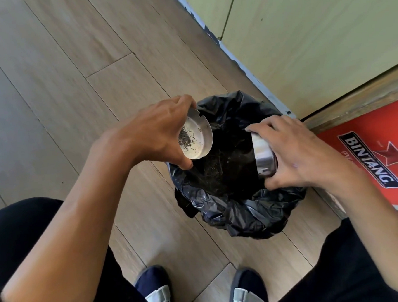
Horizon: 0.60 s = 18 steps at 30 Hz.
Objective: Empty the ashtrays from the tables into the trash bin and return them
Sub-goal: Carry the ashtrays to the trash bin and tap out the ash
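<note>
Head view first, and we go straight to the grip: our left hand [154, 132] curls round the rim of a round metal ashtray [196, 139], thumb at the lower edge and fingers over the top, tipping it on its side toward the bin. Our right hand [297, 153] wraps a second ashtray [263, 155] the same way, fingers over its upper rim and thumb below, with its outer wall turned to us, so its inside is hidden.

Both ashtrays hang over the mouth of the trash bin [239, 209] at centre frame, lined with a crumpled black bag, dark ash already lying inside. So we judge this is the emptying step, midway through. The left ashtray looks shiny and notched along the rim, and a patch of grey ash clings to its floor; it has not all dropped. The next move likely calls for a steeper tilt or a tap, kept over the opening so nothing lands on the wooden floor [74, 72].

Further out, a red Bintang sign [367, 153] leans at the right edge, and our shoes [245, 293] show at the bottom.
</note>
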Tool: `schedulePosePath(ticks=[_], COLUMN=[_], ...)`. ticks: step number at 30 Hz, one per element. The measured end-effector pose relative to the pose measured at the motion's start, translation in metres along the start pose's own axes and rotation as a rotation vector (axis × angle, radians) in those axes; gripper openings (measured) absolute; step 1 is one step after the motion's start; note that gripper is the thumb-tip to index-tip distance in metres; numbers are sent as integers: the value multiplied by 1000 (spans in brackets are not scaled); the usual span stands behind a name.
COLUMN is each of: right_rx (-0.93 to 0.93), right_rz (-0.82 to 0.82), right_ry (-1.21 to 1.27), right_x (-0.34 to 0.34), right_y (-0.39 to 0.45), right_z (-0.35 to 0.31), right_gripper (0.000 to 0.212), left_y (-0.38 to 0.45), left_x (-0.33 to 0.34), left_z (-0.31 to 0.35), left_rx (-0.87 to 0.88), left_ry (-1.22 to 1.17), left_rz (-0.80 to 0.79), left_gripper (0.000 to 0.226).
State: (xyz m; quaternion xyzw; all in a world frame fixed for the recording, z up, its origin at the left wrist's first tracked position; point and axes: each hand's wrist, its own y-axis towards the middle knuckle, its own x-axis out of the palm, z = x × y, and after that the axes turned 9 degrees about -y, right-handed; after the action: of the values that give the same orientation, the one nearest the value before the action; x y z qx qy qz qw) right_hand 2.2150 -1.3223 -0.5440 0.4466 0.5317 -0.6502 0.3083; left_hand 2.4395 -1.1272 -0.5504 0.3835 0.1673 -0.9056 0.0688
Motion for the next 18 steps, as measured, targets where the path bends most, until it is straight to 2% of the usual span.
schedulePosePath(ticks=[5,15,18], right_rx=[8,32,56], right_rz=[-48,8,-5], right_ry=[-64,-52,87], right_x=[-1,-1,-4], right_y=[5,4,3], right_z=[-2,-4,2], right_gripper=[127,125,120], left_y=[-2,-2,-1], left_x=[0,2,2], left_z=[-1,-2,-2], left_rx=[5,28,39], left_ry=[20,25,9], left_rz=[8,6,7], left_gripper=[108,109,110])
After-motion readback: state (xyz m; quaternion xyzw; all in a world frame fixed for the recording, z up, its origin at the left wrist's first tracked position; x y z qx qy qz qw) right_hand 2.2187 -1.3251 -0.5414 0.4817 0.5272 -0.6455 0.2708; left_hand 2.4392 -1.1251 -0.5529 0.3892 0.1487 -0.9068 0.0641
